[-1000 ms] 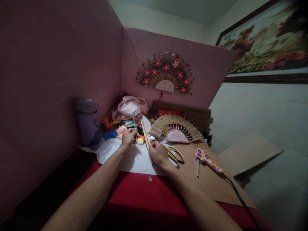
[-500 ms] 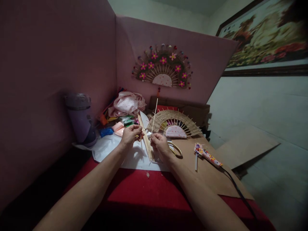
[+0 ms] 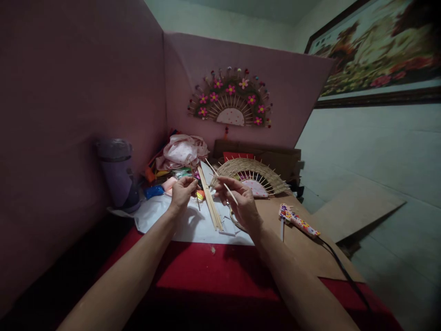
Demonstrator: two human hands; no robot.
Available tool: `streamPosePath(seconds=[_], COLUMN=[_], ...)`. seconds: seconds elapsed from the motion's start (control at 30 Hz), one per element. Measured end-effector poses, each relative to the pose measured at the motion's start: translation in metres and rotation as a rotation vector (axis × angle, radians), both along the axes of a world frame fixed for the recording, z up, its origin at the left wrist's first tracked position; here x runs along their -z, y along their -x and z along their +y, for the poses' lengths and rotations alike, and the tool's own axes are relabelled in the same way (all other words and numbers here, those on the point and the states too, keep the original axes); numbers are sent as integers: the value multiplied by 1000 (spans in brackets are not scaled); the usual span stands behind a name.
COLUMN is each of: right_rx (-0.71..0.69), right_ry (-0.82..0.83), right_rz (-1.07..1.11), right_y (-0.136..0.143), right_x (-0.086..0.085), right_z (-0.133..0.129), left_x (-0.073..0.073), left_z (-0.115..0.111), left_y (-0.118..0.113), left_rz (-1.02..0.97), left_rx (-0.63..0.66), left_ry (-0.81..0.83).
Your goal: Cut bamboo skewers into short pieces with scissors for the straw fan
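Note:
Pinched in my left hand [image 3: 183, 193] is a thin dark stick [image 3: 199, 203], held nearly upright. A pale wooden stick [image 3: 230, 193] slants across the fingers of my right hand [image 3: 240, 201], its upper end leaning to the left. Between and below the hands, a bundle of pale sticks [image 3: 212, 207] lies on white sheeting [image 3: 188, 230]. Just behind my right hand stands a woven fan [image 3: 267, 174] with a dotted half-round centre. Gold-rimmed scissors handles [image 3: 234, 220] are partly hidden under my right hand.
A flowered glue gun [image 3: 299, 223] with a black cord rests on cardboard [image 3: 272, 230] at the right. A purple flask [image 3: 119, 177] stands at the left. Behind are crumpled pink cloth [image 3: 182, 151] and small coloured packets. A decorated fan [image 3: 230, 96] hangs on the pink panel.
My right hand has moved slightly right and up, and its stick has tipped from near upright to a leftward slant. My left hand has shifted slightly left, still with the thin stick.

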State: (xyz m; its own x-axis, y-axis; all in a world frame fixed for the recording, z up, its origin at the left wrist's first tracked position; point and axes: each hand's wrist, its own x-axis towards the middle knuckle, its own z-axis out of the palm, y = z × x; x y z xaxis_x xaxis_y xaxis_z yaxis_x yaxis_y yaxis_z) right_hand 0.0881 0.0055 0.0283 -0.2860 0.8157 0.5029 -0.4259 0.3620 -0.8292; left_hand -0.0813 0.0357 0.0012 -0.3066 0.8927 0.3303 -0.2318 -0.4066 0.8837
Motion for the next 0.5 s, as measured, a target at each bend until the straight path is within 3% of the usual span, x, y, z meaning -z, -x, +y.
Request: streamPosePath(seconds=[0.27, 0.4, 0.5], right_rx=[476, 499, 495], right_ry=[-307, -324, -327], right_rz=[55, -32, -276], right_y=[-13, -14, -9], right_x=[-14, -10, 1], right_z=[-11, -3, 3], left_x=[-3, -8, -12], left_z=[0, -9, -16], left_y=[0, -8, -14], left_rz=[18, 63, 146], left_rx=[-69, 21, 122], left_ry=[-56, -95, -114])
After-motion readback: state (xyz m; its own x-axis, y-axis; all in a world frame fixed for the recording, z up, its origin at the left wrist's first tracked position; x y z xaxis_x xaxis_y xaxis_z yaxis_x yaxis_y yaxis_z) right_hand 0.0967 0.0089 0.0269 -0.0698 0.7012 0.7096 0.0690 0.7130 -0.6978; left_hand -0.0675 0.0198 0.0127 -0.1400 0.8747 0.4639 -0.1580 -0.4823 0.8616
